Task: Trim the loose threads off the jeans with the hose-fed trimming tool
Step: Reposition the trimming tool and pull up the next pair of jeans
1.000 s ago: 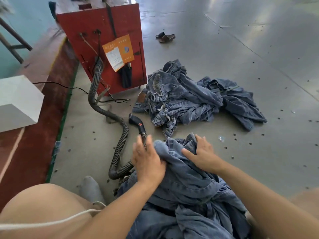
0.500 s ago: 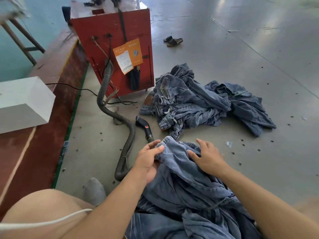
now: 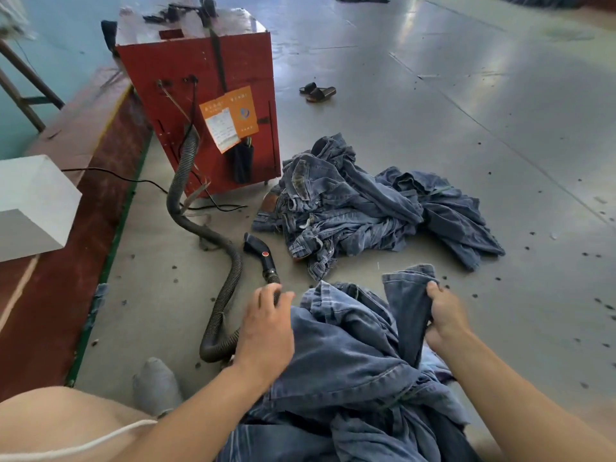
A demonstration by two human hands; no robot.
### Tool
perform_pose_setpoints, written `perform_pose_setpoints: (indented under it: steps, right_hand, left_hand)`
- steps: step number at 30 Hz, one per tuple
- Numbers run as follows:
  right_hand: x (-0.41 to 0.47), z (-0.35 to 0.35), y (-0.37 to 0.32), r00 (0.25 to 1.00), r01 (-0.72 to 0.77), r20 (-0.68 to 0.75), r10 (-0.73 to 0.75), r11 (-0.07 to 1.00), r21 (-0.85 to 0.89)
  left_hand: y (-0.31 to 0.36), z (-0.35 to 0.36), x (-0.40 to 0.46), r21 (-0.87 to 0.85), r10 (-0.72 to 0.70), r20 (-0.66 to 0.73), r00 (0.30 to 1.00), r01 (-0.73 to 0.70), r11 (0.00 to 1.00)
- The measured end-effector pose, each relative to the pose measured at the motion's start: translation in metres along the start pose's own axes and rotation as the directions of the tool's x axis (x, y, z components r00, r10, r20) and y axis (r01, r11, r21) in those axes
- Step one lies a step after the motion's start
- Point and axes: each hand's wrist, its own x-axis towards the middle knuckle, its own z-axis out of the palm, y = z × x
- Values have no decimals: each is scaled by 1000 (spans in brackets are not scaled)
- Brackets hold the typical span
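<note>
Head view, my notes, big things first. Red machine cabinet (image 3: 213,105) stands at the floor's far left, feeding the corrugated hose (image 3: 230,278), which snakes across the grey floor (image 3: 433,128) and loops back toward the person; I read that slack as there so the tool can reach the lap. Heap of jeans (image 3: 366,208) lies just beyond, near the cabinet, which pile it is I can't say. Jeans being worked (image 3: 346,348) are bunched over the lap, close to both hands. Right hand (image 3: 445,315) clamps a leg hem between thumb and curled fingers, lifting it clear, probably to present the edge for trimming. Left hand (image 3: 266,323) hangs over the hose's near end with fingers loosely spread, gripping nothing I can see; I judge it is going for the tool. Trimming tool (image 3: 260,253) lies on the floor, red button up, not yet held.
</note>
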Motion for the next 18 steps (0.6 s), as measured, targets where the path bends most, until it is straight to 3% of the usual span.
perform_pose_setpoints:
  steps: [2,3,4,5,7,8,10,12,14,15,16,18]
  right_hand:
    - [-5,1,3,997,25,70,-23,999,-27]
    - [-9,2,4,994,48,104,-43,998,-47]
    - [-14,2,3,990,76,125,-68,995,-63]
    - [-18,2,1,985,105,141,-96,993,-58]
    - [-22,-2,-8,979,137,153,-138,990,14]
    - [-24,-4,-13,975,137,173,-143,990,46]
    - [-31,-8,-22,948,116,294,-118,993,26]
    - [-42,-7,-25,876,103,479,-52,991,-81]
    - [-55,1,-24,801,91,598,29,981,-170]
    - [-60,6,-22,771,78,633,68,977,-200]
    - [-65,10,-20,742,77,662,106,967,-241]
    - [-72,16,-16,695,130,699,169,927,-353]
  left_hand:
    - [27,5,6,-127,345,-293,892,-394,910]
    - [41,10,7,-131,468,-288,835,-519,845]
    - [53,18,7,-134,556,-177,812,-580,804]
    - [60,29,5,-131,601,-12,799,-597,792]
    - [57,51,1,-163,556,317,768,-533,830]
    - [49,59,-1,-189,524,405,749,-491,850]
    - [34,62,0,-206,499,443,745,-457,865]
    - [32,54,1,-252,492,421,762,-423,870]
    - [45,38,3,-400,407,320,855,-268,877]
    - [54,27,4,-535,291,312,904,-86,841]
    - [63,16,6,-678,148,390,909,175,714]
    - [73,9,9,-751,34,624,780,587,303]
